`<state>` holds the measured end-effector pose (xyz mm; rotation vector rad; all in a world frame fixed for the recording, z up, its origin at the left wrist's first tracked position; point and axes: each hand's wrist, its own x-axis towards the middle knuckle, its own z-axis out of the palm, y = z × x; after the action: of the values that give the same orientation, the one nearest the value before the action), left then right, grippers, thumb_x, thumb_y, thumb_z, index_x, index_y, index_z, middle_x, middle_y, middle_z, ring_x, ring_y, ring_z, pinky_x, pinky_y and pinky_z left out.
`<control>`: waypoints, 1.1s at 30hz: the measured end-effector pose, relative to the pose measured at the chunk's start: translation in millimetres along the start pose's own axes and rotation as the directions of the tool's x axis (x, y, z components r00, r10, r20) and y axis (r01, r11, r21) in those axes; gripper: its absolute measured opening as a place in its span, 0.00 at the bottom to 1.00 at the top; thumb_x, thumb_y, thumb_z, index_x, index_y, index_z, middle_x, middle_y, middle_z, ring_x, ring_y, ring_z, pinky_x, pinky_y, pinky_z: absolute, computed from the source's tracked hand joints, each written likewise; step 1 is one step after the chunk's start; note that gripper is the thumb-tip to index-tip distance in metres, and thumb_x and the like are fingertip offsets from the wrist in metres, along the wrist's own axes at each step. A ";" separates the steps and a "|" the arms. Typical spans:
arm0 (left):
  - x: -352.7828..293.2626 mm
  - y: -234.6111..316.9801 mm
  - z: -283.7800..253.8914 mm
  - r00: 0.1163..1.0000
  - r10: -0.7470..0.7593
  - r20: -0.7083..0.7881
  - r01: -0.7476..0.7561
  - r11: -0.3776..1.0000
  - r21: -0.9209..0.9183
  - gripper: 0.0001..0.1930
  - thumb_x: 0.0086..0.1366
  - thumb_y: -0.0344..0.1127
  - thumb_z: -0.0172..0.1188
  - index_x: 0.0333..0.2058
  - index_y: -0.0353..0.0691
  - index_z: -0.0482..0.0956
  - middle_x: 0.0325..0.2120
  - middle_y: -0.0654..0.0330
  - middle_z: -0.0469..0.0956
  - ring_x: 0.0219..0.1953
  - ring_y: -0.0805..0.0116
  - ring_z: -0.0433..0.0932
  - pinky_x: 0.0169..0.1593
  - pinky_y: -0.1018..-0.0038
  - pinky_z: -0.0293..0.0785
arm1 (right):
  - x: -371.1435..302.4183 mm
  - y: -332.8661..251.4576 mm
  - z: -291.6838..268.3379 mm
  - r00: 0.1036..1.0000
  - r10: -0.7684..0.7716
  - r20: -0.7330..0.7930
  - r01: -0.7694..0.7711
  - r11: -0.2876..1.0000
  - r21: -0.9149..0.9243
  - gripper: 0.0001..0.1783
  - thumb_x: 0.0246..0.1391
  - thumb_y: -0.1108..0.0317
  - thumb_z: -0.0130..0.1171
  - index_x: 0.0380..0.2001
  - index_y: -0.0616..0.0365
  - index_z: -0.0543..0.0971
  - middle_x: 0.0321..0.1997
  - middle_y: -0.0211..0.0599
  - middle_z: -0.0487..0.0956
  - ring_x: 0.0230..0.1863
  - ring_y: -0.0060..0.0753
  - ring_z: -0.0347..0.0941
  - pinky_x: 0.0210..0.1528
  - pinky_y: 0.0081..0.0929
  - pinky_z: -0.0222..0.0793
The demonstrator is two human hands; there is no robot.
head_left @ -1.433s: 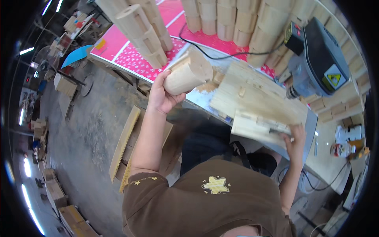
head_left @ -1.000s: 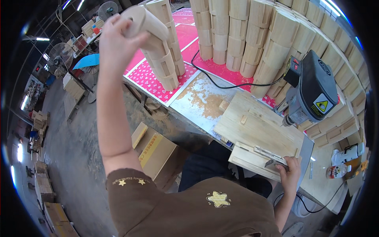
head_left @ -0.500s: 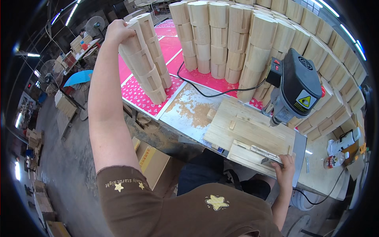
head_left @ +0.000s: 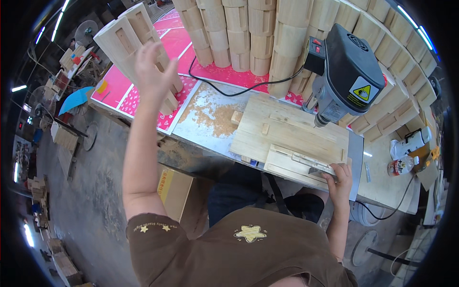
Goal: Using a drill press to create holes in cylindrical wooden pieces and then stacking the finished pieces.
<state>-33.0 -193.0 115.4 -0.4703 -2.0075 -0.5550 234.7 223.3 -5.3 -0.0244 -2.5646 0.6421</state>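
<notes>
My left hand (head_left: 154, 71) is raised with its fingers spread, holding nothing, in front of the tall stacks of pale wooden pieces (head_left: 114, 47) at the left. These stacks have rounded sides and cut slots, and my hand and arm cover part of them. My right hand (head_left: 340, 181) is closed on a flat grey metal piece (head_left: 315, 171) at the right end of a narrow wooden block (head_left: 282, 162). That block lies along the near edge of a wooden board (head_left: 287, 126). Above the board stands a black bench drill (head_left: 354, 71), its chuck (head_left: 320, 120) pointing down.
Rows of stacked wooden pieces (head_left: 287, 40) line the back and right. A black cord (head_left: 234, 94) crosses the table near sawdust (head_left: 208, 112). A bottle (head_left: 401, 166) stands at the right. A cardboard box (head_left: 174, 191) is below the table's front edge.
My left hand has let go of the top of the left wooden stack and come lower and nearer, fingers now spread. My right hand keeps its hold on the metal piece. The whole view has shifted.
</notes>
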 end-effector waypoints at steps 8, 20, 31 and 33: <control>-165.0 -4.0 61.7 0.908 -0.370 0.197 0.397 0.910 -0.119 0.24 0.46 0.32 0.66 0.44 0.36 0.72 0.45 0.48 0.70 0.48 0.51 0.69 0.52 0.63 0.65 | 3.5 -9.0 -0.5 0.999 0.040 0.026 -0.042 0.995 0.094 0.17 0.34 0.71 0.67 0.32 0.62 0.76 0.30 0.42 0.74 0.34 0.46 0.68 0.37 0.36 0.64; -30.6 76.9 96.3 0.941 -0.228 0.250 0.335 0.731 -0.594 0.14 0.55 0.31 0.63 0.40 0.33 0.75 0.20 0.61 0.77 0.26 0.74 0.75 0.33 0.77 0.71 | 1.6 6.0 0.6 0.999 -0.044 -0.031 0.041 0.994 -0.106 0.20 0.32 0.69 0.68 0.34 0.59 0.77 0.31 0.38 0.75 0.36 0.45 0.68 0.38 0.36 0.64; 104.4 157.8 217.0 0.930 -0.205 0.305 0.351 0.741 -0.572 0.51 0.36 0.47 0.76 0.56 0.32 0.56 0.48 0.46 0.70 0.49 0.57 0.72 0.52 0.67 0.70 | 1.9 7.1 1.9 0.997 -0.037 -0.075 0.031 0.997 -0.075 0.20 0.33 0.68 0.68 0.35 0.57 0.77 0.31 0.38 0.75 0.35 0.44 0.68 0.37 0.35 0.64; 104.5 161.3 230.8 0.914 -0.226 0.338 0.391 0.717 -0.577 0.54 0.34 0.47 0.76 0.57 0.34 0.54 0.49 0.46 0.69 0.52 0.53 0.69 0.56 0.65 0.66 | 0.9 8.2 2.1 0.996 -0.036 -0.083 0.030 0.997 -0.068 0.20 0.33 0.68 0.68 0.35 0.57 0.77 0.31 0.38 0.75 0.35 0.44 0.68 0.37 0.35 0.64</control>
<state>-157.5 79.4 138.6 -0.6281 -2.1122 -1.4888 232.1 229.9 -10.2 -0.0307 -2.4988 0.5323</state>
